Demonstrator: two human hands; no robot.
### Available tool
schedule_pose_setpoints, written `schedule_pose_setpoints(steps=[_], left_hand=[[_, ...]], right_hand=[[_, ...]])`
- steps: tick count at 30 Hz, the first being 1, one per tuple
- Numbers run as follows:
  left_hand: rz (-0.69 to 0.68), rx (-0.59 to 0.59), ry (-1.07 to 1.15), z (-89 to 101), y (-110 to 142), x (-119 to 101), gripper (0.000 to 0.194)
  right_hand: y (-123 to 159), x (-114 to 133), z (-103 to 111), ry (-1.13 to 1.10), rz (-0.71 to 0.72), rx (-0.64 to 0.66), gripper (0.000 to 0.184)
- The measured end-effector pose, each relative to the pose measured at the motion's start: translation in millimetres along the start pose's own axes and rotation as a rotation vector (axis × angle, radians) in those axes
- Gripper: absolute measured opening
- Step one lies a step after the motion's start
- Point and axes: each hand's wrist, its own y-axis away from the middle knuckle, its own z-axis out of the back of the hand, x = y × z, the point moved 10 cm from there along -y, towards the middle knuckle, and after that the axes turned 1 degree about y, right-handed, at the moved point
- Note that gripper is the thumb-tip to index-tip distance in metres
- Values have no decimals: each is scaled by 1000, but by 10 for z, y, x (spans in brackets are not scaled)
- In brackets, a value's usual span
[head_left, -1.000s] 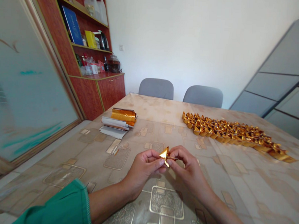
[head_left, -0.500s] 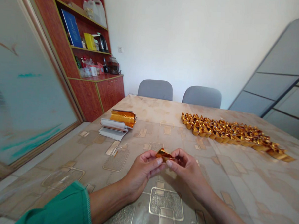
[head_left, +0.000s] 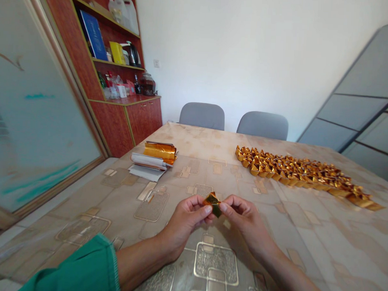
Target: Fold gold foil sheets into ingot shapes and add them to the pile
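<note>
A patterned table (head_left: 207, 142) is stretching before me, long rows of folded gold paper (head_left: 295, 170) lying toward its right and a paper stack (head_left: 160, 151) resting toward its left. The left hand (head_left: 186, 220) and right hand (head_left: 245, 214) are pinching a small gold piece (head_left: 215, 208) between thumbs and fingers, over the table's near part.

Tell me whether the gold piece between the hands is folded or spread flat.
Folded: the gold piece shows angled faces and a raised point, pinched between left hand and right hand.
</note>
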Motion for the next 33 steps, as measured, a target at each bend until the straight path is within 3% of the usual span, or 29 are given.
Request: schedule_pose_setpoints(steps=[11, 19, 27, 33], left_hand=[[75, -36, 100, 30, -3, 30, 35], [48, -68, 78, 89, -12, 30, 39], [10, -19, 5, 48, -45, -12, 37], [17, -13, -35, 51, -47, -45, 35]], right_hand=[[6, -97, -82, -89, -105, 12, 36], [16, -195, -146, -78, -75, 59, 31], [40, -195, -185, -125, -62, 88, 31], [20, -141, -54, -36, -17, 11, 37]])
